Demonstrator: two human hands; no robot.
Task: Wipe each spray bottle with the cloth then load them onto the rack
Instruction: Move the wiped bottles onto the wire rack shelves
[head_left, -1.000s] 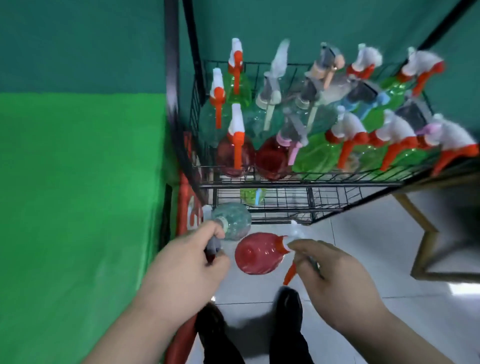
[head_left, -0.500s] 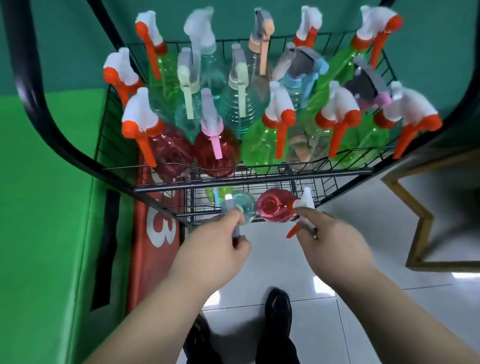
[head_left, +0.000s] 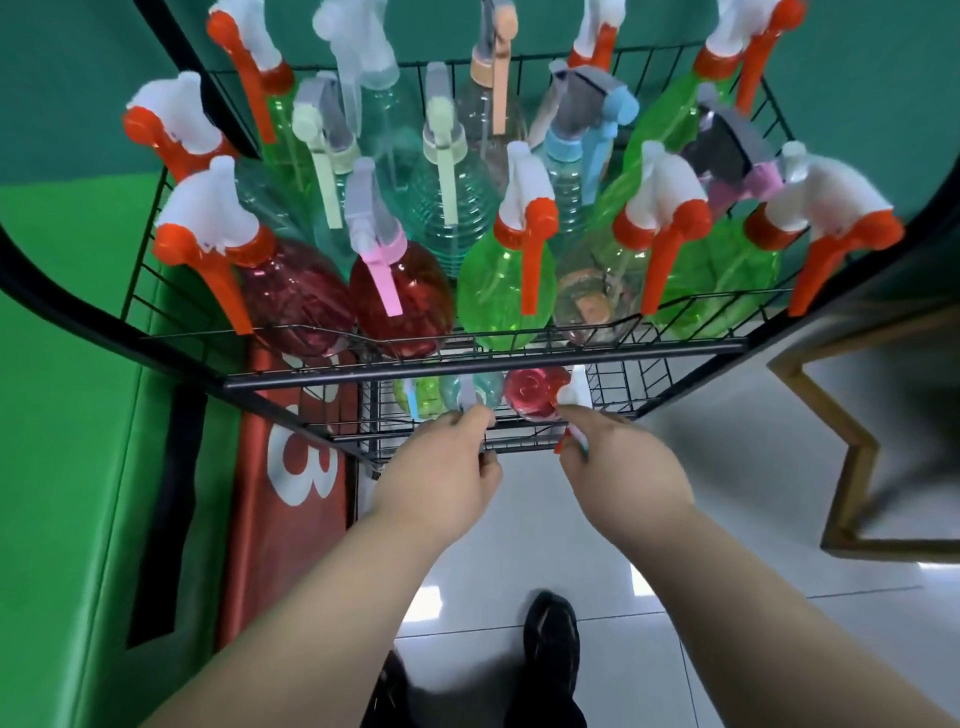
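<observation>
Fifteen spray bottles stand on the upper shelf — eight with orange triggers. Three more are at the lower shelf — one green bottle, one teal bottle, one red bottle.

Only one readable mark: a big white digit "3", bold and rounded, upright, printed on the red panel that stands against the green wall low at left, just below the rack front bar. Above it on the same panel are more white strokes, cut across by the rack's wires and bar, unreadable.
</observation>
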